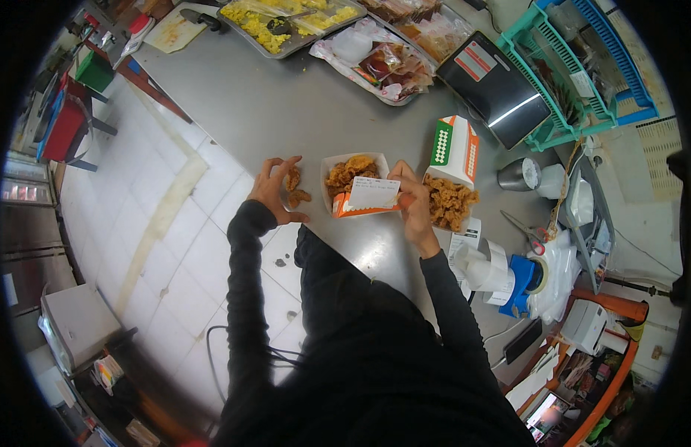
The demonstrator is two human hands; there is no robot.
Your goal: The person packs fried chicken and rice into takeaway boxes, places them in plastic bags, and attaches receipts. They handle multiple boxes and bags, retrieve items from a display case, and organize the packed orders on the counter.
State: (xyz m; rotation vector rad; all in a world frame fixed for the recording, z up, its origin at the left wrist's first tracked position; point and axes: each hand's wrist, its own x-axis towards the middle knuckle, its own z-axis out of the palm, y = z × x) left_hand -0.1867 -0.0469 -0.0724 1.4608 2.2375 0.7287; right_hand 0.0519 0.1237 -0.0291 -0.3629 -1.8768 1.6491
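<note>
Room for passage is offered across the metal table (263, 100) at upper centre, below the tray of yellow food (287, 51). Toward the right, passage is blocked by the open fried-chicken box (455, 145) and, above it, the dark screen (502, 93).

Label (373, 194) — white; carton (341, 208) — orange, white

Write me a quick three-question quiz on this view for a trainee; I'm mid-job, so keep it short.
1. Multiple choice: which hand is at the white slip on the front of the food box? A) left; B) right; C) neither.
2. True or false: some fried pieces lie outside the box, near the left hand.
3. Fill in: the food on the metal tray at the top is mostly ___ in colour.

Key: 1. B, the right hand; 2. true; 3. yellow.
</note>
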